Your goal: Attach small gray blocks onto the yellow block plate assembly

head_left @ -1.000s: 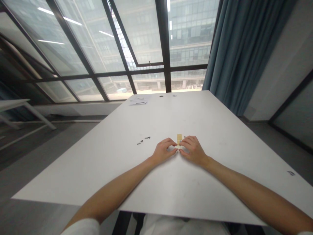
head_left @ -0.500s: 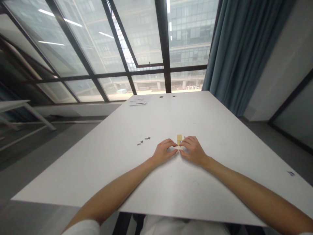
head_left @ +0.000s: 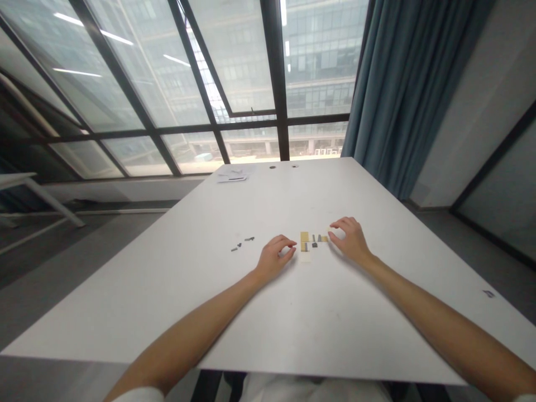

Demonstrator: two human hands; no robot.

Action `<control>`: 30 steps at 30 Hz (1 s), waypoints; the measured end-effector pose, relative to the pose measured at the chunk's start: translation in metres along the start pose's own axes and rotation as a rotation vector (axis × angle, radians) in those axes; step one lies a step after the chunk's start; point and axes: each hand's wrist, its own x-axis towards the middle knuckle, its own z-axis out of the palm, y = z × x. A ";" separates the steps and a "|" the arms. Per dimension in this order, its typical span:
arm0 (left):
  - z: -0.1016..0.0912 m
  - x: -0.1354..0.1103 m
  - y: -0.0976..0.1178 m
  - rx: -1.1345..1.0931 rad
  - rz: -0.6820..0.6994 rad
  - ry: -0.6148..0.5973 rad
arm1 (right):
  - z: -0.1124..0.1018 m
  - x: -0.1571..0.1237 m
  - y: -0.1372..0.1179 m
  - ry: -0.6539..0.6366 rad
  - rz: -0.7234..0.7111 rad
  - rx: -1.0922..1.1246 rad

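My left hand [head_left: 275, 258] hovers low over the white table [head_left: 234, 304], thumb and index finger apart with nothing seen between them. Just right of its fingertips lies a yellow flat piece [head_left: 304, 237]. A cream-coloured piece [head_left: 305, 257] is in front of that, hard to tell from the tabletop. My right hand [head_left: 350, 239] is curved, its thumb and fingers parted, at the right end of a row of small pieces. Nearest to it is a small yellow piece [head_left: 324, 238] beside a grey piece [head_left: 319, 238]. A dark piece [head_left: 314, 244] sits between the two hands.
Several small dark grey pieces [head_left: 249, 239] lie to the left of my left hand. Papers [head_left: 232, 176] rest at the table's far left corner. A small dark item [head_left: 488, 293] is near the right edge. Windows and a blue curtain [head_left: 385, 100] stand beyond.
My hands were together at the cream piece and have parted. The cream piece now lies on the table; my right hand has moved right and away, my left slightly left. The view shifted slightly.
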 end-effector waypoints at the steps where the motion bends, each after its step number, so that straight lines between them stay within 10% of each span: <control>1: 0.000 0.000 0.000 0.006 0.005 0.004 | -0.001 0.000 0.004 -0.013 0.012 -0.015; 14: -0.001 0.002 -0.007 0.027 0.038 0.038 | 0.007 -0.013 0.002 -0.354 -0.074 -0.154; 30: -0.002 0.001 -0.007 0.026 0.041 0.011 | 0.005 -0.013 -0.002 -0.369 -0.114 -0.150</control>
